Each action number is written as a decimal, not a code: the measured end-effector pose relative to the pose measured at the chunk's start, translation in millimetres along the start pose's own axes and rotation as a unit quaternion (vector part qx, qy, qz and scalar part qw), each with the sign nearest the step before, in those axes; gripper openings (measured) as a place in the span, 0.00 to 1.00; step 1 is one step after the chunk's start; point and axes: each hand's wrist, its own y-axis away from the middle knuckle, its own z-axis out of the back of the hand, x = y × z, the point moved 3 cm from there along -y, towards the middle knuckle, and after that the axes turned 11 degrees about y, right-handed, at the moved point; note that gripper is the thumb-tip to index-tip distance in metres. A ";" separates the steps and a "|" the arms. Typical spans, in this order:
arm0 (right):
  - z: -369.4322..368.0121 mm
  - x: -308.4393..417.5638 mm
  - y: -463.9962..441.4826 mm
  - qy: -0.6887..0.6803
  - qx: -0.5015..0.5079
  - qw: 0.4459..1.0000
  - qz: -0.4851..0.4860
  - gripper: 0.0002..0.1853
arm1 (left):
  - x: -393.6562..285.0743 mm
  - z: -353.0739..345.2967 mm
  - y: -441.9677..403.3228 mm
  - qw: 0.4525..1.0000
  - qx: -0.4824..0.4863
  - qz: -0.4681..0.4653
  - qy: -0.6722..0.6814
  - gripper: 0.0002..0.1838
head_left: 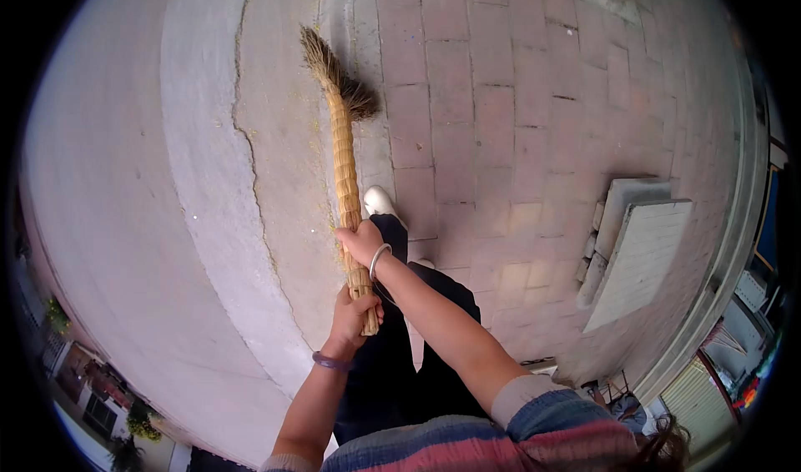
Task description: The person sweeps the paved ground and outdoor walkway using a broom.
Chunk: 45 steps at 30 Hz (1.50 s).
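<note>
A straw broom (344, 155) extends away from me, its bundled yellow handle towards my body and its dark, splayed bristles (334, 76) at the far end over the pavement. My left hand (355, 313), below a purple bangle, is closed around the butt of the handle. Higher up, my right hand (361, 243), with a silver bangle at the wrist, wraps the same handle. Whether the bristles touch the ground, I cannot tell.
Pinkish paving bricks (501, 97) lie to the right, and a concrete strip with a long crack (250, 155) runs along the left. A white slab on stacked blocks (642, 255) stands at right. My white shoe (378, 201) is just beside the broom handle.
</note>
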 end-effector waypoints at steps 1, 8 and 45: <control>0.1 13.6 4.7 -0.028 0.032 0.999 0.007 0.14 | -9.2 -16.9 8.3 1.000 -0.012 -0.014 -0.014 0.18; 127.6 60.5 23.2 -0.149 -0.153 0.977 -0.023 0.11 | -22.3 -112.5 -28.2 0.983 0.125 0.088 -0.104 0.19; 291.7 379.3 -181.5 0.130 0.021 0.991 0.039 0.26 | -248.3 -420.2 -147.6 0.997 0.035 0.033 0.056 0.09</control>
